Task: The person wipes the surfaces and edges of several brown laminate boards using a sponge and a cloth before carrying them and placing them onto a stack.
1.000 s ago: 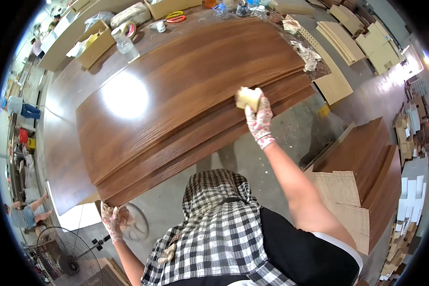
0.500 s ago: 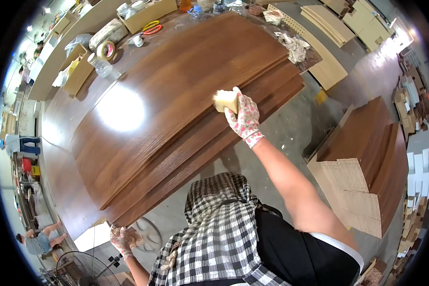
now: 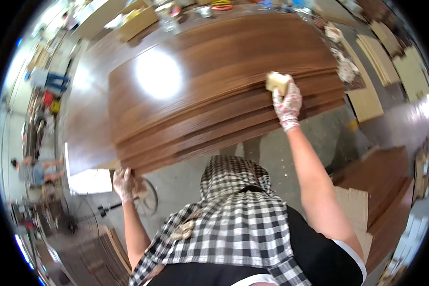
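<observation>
My right hand (image 3: 287, 101), in a white glove with pink spots, is closed round a cream sponge-like block (image 3: 277, 83). The block rests near the front edge of the top brown wood-grain panel (image 3: 214, 62), right of its middle. Below this panel lie several more, their long edges stepped towards me. Also gloved, my left hand (image 3: 123, 185) is at the stack's near left corner with its fingers curled in. Beside those fingers hangs a tan, rumpled thing (image 3: 139, 188); what the hand grips is hidden.
A cardboard box (image 3: 137, 27), a clear bottle (image 3: 168, 24) and orange-and-yellow scissors (image 3: 221, 5) are along the table's far side. Crumpled rags (image 3: 346, 68) lie at its right end. More brown panels (image 3: 379, 171) stand on the right. Two people are far left.
The view has turned, so the panels lie more level across it. My right hand has slid the block a little rightward along the top panel's edge. My left hand stays at the corner.
</observation>
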Action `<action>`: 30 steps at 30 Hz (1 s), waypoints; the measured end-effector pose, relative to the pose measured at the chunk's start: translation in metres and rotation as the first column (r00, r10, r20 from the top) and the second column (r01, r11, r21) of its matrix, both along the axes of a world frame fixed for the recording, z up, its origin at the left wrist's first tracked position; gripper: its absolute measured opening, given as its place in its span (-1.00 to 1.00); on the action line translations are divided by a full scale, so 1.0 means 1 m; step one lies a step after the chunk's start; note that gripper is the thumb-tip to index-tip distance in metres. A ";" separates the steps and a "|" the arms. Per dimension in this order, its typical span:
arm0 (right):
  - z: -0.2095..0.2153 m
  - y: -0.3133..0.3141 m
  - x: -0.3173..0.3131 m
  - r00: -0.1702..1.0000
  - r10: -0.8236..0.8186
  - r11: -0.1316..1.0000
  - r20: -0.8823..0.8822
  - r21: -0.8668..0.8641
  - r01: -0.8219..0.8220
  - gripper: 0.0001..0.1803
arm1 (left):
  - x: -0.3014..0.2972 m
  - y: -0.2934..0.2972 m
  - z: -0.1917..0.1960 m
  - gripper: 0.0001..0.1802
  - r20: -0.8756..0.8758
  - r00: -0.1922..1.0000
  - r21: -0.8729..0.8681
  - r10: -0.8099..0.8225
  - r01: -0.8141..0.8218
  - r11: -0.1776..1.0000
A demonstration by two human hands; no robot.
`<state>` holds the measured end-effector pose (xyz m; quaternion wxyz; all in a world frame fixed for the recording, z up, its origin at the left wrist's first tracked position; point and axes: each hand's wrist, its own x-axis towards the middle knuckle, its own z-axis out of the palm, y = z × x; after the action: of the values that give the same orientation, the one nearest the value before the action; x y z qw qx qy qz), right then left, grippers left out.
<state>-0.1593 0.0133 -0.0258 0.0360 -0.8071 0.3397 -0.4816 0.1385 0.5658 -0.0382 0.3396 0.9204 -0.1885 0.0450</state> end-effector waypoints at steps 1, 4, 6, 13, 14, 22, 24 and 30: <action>-0.004 -0.001 -0.002 0.999 0.002 0.999 0.036 0.039 -0.004 -0.40 | -0.004 -0.014 0.004 -0.66 -0.136 0.989 -0.115 0.056 -0.072 0.991; -0.017 -0.009 -0.004 0.901 0.204 0.888 0.383 0.314 -0.335 -0.45 | -0.015 -0.021 0.005 -0.62 -0.196 0.978 -0.286 0.074 -0.129 0.950; -0.019 -0.017 -0.003 0.778 0.180 0.740 0.602 0.438 -0.510 -0.60 | -0.018 -0.011 -0.011 -0.67 -0.115 0.973 -0.547 0.199 -0.229 0.805; -0.027 -0.020 0.012 0.836 0.147 0.776 0.528 0.462 -0.429 -0.56 | -0.079 -0.162 0.069 -0.93 0.519 0.821 -0.127 -0.238 0.350 0.928; -0.030 -0.020 0.013 0.861 0.132 0.800 0.492 0.460 -0.385 -0.55 | -0.096 -0.195 0.071 -0.91 0.627 0.742 -0.067 -0.239 0.357 0.932; -0.034 -0.017 0.005 0.839 0.205 0.740 0.503 0.481 -0.470 -0.49 | -0.119 -0.226 0.006 -0.63 0.292 0.799 0.288 -0.526 0.451 0.845; -0.026 -0.012 0.002 0.823 0.196 0.708 0.533 0.504 -0.495 -0.50 | -0.102 -0.201 -0.006 -0.65 0.393 0.797 0.294 -0.458 0.363 0.884; 0.001 0.022 0.013 0.781 0.073 0.649 0.621 0.565 -0.510 -0.51 | -0.045 -0.109 -0.004 -0.77 0.484 0.843 0.269 -0.235 0.112 0.957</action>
<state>-0.1462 0.0349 -0.0246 0.5186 -0.6023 0.3309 -0.5087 0.0935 0.4566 -0.0426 0.1713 0.8872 -0.3587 0.2343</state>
